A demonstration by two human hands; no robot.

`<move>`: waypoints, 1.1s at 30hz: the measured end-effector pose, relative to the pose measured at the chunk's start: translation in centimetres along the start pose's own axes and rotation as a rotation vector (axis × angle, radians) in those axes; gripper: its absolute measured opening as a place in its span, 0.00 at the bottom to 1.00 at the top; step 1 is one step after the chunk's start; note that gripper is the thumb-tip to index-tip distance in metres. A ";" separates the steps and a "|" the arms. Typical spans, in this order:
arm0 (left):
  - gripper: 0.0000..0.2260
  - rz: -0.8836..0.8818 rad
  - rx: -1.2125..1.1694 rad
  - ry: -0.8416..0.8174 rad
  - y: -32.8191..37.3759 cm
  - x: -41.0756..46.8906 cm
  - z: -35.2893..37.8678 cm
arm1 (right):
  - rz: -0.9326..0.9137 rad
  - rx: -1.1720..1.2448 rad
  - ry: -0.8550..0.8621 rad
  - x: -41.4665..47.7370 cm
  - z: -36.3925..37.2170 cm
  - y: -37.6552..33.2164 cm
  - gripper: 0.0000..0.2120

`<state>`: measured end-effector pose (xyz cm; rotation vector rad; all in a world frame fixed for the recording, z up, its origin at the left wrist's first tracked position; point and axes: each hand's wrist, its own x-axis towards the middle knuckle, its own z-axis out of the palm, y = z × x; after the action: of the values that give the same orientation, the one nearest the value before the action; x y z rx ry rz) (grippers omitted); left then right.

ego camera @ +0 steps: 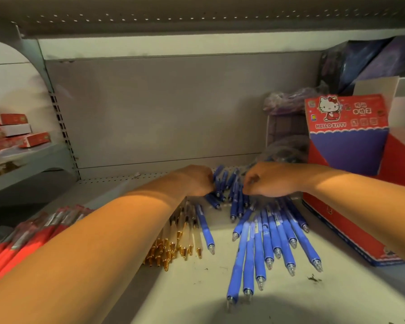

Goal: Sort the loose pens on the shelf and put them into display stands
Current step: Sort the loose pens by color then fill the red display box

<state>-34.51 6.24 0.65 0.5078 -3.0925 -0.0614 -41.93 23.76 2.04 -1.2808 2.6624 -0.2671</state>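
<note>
My left hand (197,181) and right hand (270,183) are both curled over the heap of blue pens (235,204) at the back of the shelf (197,288). Their fingers are turned away from me and blurry, so I cannot tell if either one holds a pen. More blue pens lie spread out in front, clear tips toward me, with gold-tipped pens (173,249) beside them and red pens (21,244) half hidden by my left arm.

left hand (197,181) and right hand (271,181) touch blue pens (274,239).
</note>
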 end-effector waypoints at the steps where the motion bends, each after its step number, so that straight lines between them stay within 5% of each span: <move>1: 0.16 -0.003 -0.011 -0.016 0.0 0.2 0.2 | 0.026 0.008 0.022 0.9 -0.3 -0.1 0.15; 7: 0.17 0.016 -0.119 -0.066 0.3 1.0 0.6 | 0.245 0.039 0.026 5.1 0.1 -0.2 0.14; 13: 0.17 -0.040 -0.247 -0.080 -0.7 2.4 0.7 | 0.374 0.132 -0.034 8.3 0.7 -0.6 0.22; 18: 0.11 -0.148 -0.379 -0.118 -2.1 4.1 -0.1 | 0.304 0.164 -0.089 10.4 0.8 -1.7 0.18; 23: 0.12 -0.339 -0.681 -0.143 -2.4 5.8 -0.3 | 0.237 0.080 -0.207 12.3 1.6 -3.4 0.33; 33: 0.12 -0.334 -0.742 -0.169 -4.0 6.5 -0.4 | 0.249 0.080 -0.333 13.6 2.2 -5.5 0.24</move>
<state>-39.36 0.34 0.91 0.9729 -2.7719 -1.2351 -45.60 9.53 0.19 -0.8700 2.4608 -0.1112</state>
